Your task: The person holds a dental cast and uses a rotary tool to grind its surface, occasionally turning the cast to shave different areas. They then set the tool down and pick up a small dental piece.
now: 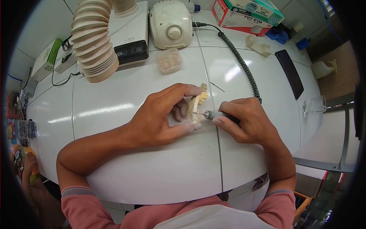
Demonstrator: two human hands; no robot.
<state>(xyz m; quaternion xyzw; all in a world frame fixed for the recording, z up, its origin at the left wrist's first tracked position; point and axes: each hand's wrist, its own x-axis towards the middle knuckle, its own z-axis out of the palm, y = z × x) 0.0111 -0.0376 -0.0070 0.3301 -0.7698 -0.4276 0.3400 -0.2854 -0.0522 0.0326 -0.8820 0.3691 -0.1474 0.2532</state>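
Thumb and fingers of my left hand grip a dental cast, cream and white with a row of yellowish teeth along its far right side. White dust coats the fingertips. My right hand is wrapped round a rotary handpiece, its metal nose pointing left. The thin bur at its front reaches the cast's face; whether it touches cannot be made out. A slim loose bur or pin lies on the white tiled table just beyond my hands.
A ribbed extraction hose hangs at upper left. Behind stand a control unit with a coiled cord, a small clear box and face mask boxes. A black strip and glass are right. Another person's hand shows far left.
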